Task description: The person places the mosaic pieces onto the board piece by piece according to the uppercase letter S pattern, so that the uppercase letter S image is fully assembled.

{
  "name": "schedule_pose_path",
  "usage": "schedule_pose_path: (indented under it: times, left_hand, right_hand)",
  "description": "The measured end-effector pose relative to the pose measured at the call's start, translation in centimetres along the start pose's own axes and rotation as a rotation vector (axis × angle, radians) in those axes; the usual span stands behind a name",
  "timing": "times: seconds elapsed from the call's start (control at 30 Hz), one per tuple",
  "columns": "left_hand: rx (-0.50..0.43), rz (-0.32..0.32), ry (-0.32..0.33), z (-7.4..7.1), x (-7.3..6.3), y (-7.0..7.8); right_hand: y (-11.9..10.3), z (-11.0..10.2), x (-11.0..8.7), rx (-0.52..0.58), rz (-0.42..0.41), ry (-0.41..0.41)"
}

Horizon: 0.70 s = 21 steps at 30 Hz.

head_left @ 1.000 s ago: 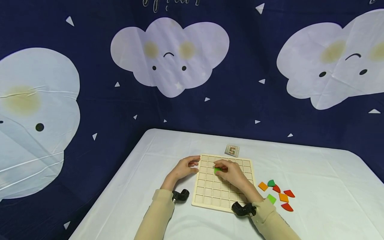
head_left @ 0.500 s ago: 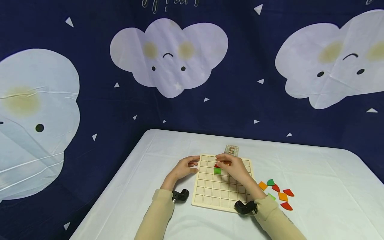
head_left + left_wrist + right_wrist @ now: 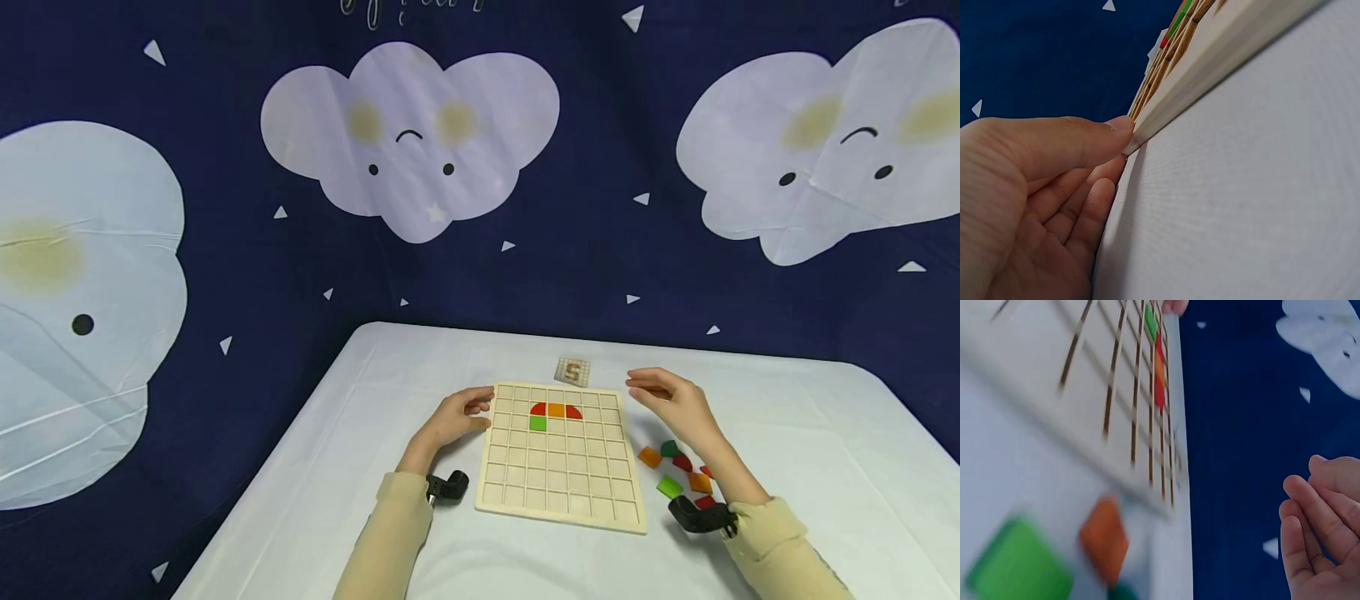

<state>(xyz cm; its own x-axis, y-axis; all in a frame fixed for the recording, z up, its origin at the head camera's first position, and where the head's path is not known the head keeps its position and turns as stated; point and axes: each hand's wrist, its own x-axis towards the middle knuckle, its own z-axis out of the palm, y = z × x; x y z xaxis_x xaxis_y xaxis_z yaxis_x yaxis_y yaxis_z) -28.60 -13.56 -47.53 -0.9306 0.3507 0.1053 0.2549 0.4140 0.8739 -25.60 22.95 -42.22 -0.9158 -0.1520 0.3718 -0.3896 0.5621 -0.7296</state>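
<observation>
Head view: four coloured pieces (image 3: 556, 410) sit in the grid board (image 3: 558, 479) on the worktop (image 3: 420, 358); the left hand (image 3: 452, 417) rests relaxed at the board's edge, the right hand (image 3: 681, 410) hovers empty. The card (image 3: 573, 372) reads S or 5; backdrop lettering (image 3: 372, 12) is illegible.

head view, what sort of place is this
Perhaps a play corner or small filming setup: a cloud-print backdrop, a white-covered table, and a grid board with coloured pieces beside it.
</observation>
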Motion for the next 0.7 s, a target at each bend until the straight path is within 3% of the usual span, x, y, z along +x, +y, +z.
schedule_pose_path:
  times: [0.23, 0.47, 0.7]
  left_hand:
    - [-0.006, -0.009, 0.003, 0.1, -0.2, 0.0]
    - [0.005, -0.005, 0.003, 0.1, -0.1, 0.1]
    - [0.0, -0.005, 0.004, 0.1, -0.1, -0.1]
  right_hand:
    - [2.0, -3.2, -3.2, -0.078, 0.105, 0.069]
    - [3.2, -5.7, -6.6, -0.149, 0.117, 0.085]
    - [4.7, -6.9, -9.2, -0.153, 0.124, 0.075]
